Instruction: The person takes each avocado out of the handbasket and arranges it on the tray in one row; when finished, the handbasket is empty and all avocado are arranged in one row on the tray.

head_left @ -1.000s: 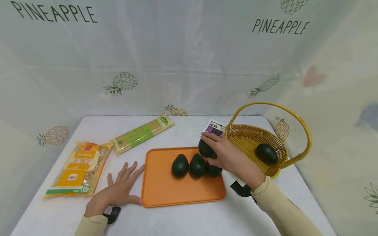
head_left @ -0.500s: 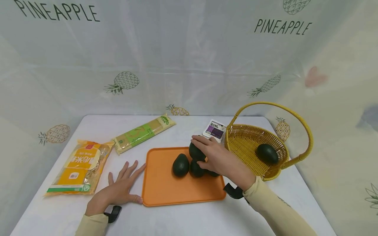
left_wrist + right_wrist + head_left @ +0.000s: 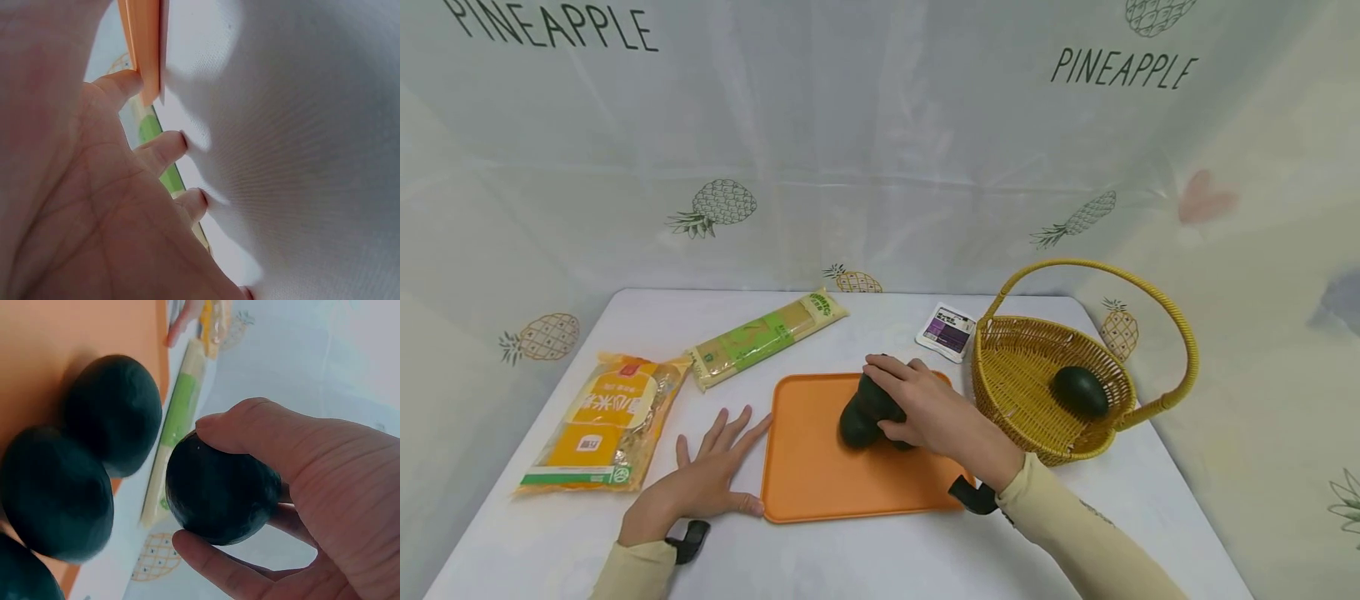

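Note:
My right hand grips a dark green avocado above the orange tray, thumb on one side and fingers on the other. Below it, several more avocados sit in a row on the tray; in the head view the held one and the hand mostly cover them. At the tray's left side my left hand lies with fingers spread, thumb and index fingertip right at the rim. The left wrist view shows its other fingertips down on the white tabletop.
A yellow woven basket with a tall handle stands right of the tray, one avocado inside. Behind are a small white-and-purple packet and a long green-labelled noodle pack. An orange-and-yellow food bag lies at left.
My right hand has carried the avocado leftward across the tray, over the avocados there. The packet behind it has come into full view. My left hand stays in place at the rim.

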The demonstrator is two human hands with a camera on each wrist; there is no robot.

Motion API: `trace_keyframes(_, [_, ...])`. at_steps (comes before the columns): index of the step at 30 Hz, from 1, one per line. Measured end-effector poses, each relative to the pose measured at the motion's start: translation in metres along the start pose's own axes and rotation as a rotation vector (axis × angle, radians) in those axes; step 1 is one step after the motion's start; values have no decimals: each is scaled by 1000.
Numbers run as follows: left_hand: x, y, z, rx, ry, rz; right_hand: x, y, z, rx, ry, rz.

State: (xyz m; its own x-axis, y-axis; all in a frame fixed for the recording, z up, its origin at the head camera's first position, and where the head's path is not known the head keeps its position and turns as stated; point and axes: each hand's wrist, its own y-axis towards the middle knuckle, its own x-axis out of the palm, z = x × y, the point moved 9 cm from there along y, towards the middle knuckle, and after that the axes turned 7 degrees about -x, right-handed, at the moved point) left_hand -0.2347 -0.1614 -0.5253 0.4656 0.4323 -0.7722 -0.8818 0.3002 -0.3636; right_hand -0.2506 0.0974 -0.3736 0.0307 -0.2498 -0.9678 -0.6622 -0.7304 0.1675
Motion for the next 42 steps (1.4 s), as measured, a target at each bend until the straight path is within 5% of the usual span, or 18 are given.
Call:
trace_keyframes(19, [-2,0,2,-5,-2,-12,27,25,-20,15,76,-44])
trace_keyframes(42, [-1,0,1,-11,7,-8,63,52,-37,-32,-51,-139])
